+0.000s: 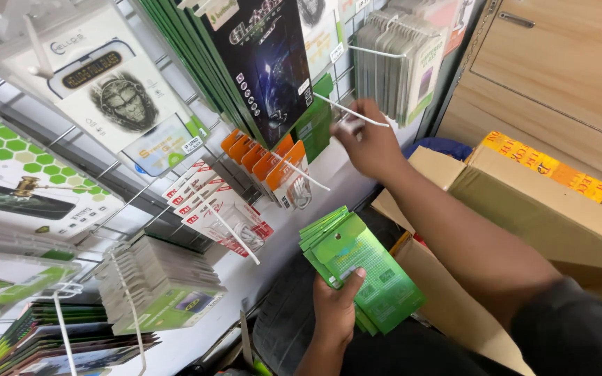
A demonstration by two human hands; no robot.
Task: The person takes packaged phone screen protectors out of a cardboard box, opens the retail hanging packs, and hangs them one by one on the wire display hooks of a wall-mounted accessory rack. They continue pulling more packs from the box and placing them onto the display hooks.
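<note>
Holding a fanned stack of green packets [360, 275] at 6 o'clock, the left hand [334, 310] could let some slide, its grip covering only one corner. The right hand [369, 145], at 12 o'clock, pinches a bare white peg [350, 110]; a tug might bend it.

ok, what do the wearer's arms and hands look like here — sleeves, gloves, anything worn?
Both hands are bare: no gloves, and no rings or watch visible. The right hand leads into a long bare forearm, with a dark grey or black sleeve starting around the elbow. The left hand shows only as far as the wrist and a short stretch of bare forearm; no sleeve shows on that side.
</note>
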